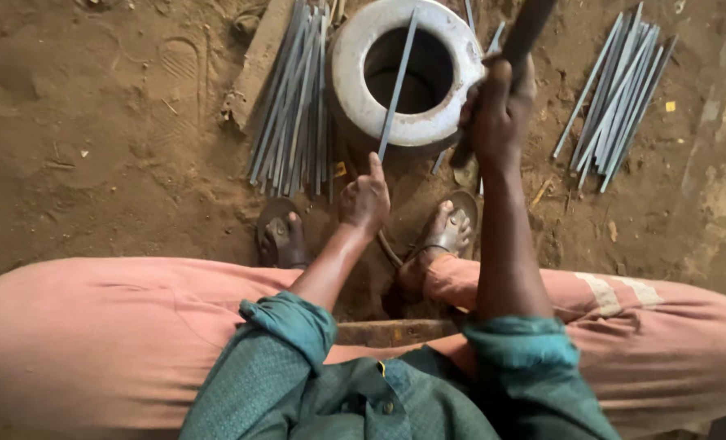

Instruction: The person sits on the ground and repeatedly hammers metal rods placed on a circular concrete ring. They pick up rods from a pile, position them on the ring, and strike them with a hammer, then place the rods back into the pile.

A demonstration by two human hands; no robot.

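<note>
Seated on the dirt floor, a person's left hand [364,198] pinches a thin metal strip [398,85] flat across a pale ring-shaped block's [355,77] hollow — steadied, it seems, for the dark-handled tool [516,45] gripped overhead in the right hand [497,110] — strip bundles [293,106] alongside.

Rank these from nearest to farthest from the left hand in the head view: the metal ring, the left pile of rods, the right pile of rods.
From the left hand:
1. Metal ring, just ahead.
2. Left pile of rods, ahead to the left; close to the ring's rank.
3. Right pile of rods, far right.
</note>
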